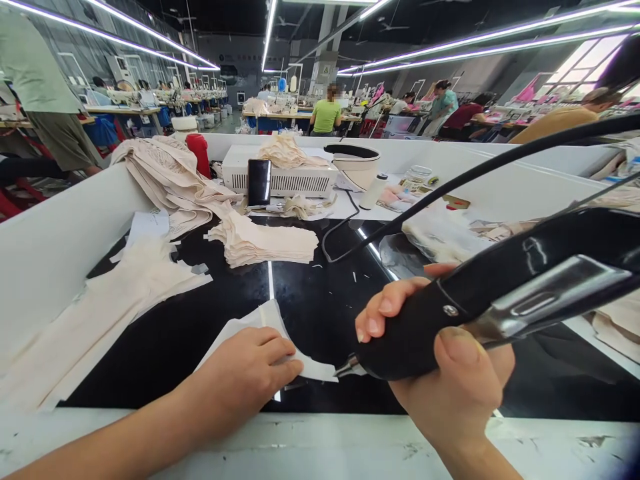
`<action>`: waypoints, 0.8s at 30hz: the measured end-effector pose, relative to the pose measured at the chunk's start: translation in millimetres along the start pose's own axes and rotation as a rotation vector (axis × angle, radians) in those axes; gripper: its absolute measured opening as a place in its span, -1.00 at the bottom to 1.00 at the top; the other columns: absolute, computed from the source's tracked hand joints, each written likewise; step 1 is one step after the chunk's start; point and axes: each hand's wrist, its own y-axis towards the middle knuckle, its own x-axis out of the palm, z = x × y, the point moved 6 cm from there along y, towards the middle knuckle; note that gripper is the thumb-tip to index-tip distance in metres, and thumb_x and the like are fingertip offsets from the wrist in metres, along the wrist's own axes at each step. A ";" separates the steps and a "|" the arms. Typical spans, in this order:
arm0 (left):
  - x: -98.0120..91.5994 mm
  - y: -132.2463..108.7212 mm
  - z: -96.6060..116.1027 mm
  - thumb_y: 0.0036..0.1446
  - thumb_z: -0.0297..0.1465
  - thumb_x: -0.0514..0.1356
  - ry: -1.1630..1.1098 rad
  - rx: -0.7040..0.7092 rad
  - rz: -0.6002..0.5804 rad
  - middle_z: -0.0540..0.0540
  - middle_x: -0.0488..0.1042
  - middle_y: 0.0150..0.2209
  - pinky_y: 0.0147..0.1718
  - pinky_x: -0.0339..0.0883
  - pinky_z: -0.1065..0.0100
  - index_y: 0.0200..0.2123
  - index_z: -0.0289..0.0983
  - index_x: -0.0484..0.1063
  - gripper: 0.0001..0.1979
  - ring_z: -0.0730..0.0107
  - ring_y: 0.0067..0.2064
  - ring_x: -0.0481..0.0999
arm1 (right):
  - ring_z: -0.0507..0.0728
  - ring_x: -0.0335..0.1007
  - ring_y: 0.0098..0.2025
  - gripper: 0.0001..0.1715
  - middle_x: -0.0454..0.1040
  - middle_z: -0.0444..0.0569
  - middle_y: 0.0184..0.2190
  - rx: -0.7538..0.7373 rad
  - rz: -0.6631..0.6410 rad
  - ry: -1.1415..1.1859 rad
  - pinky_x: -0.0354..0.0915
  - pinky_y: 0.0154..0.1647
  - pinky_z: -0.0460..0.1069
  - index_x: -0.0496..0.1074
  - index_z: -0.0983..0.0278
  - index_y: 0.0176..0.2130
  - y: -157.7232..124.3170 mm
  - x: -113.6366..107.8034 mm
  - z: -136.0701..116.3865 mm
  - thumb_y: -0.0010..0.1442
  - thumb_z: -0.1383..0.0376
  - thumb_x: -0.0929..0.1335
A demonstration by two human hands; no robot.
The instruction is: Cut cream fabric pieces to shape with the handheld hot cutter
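Observation:
A black corded hand tool (425, 320) with a narrow metal tip is gripped in my right hand (465, 387), its fingers and thumb wrapped around the body. The tip points left and meets, or nearly meets, the right end of a white curved fabric piece (315, 368). My left hand (250, 373) lies palm down over that piece, pressing it against the black glossy work surface (320, 300) with its fingers lying fairly flat. Much of the fabric is hidden under the left hand. From the tool's lever side, a silver metal strip (560, 293) faces up toward me.
A stack of beige fabric pieces (270, 243) lies beyond my hands, with longer pieces (110, 307) at left. Behind stand a vented white box (280, 170), a phone (259, 182) and a bin (355, 167). The tool's black cable (480, 170) arches at right; plastic bags (440, 233) lie nearby.

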 end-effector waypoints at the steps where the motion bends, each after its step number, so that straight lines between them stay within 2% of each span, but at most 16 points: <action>1: 0.8 0.1 1.0 0.43 -0.56 0.12 0.009 0.001 -0.005 -0.14 0.59 -0.10 -0.11 0.51 0.25 -0.04 -0.30 0.51 -0.82 0.24 -0.09 0.58 | 0.11 0.43 -0.56 -0.55 0.50 -0.17 -0.45 -0.002 0.007 0.009 0.40 -0.64 0.02 0.48 0.10 -0.07 0.8 1.9 0.3 0.10 0.08 0.59; 9: 1.6 3.4 4.6 0.42 -0.58 0.12 0.020 -0.001 -0.016 -0.12 0.58 -0.11 -0.13 0.49 0.24 -0.08 -0.30 0.49 -0.84 0.23 -0.12 0.56 | 0.10 0.44 -0.53 -0.56 0.49 -0.18 -0.41 -0.039 -0.020 -0.002 0.39 -0.60 0.02 0.45 0.10 -0.04 0.2 20.0 16.5 0.16 0.08 0.56; 18: 1.8 4.2 6.9 0.45 -0.57 0.08 0.053 0.013 -0.027 -0.14 0.56 -0.14 -0.13 0.48 0.26 -0.07 -0.30 0.47 -0.82 0.24 -0.12 0.55 | 0.11 0.43 -0.52 -0.56 0.48 -0.19 -0.41 -0.028 -0.011 -0.024 0.39 -0.60 0.03 0.43 0.07 -0.03 -2.2 21.3 19.4 0.17 0.09 0.56; 24: -0.8 4.0 6.3 0.45 -0.58 0.06 0.068 -0.012 -0.012 -0.11 0.56 -0.17 -0.13 0.48 0.28 -0.09 -0.26 0.47 -0.79 0.28 -0.15 0.55 | 0.10 0.45 -0.53 -0.55 0.50 -0.20 -0.42 -0.019 0.016 -0.023 0.43 -0.60 0.01 0.44 0.10 -0.06 2.1 14.6 9.6 0.13 0.09 0.58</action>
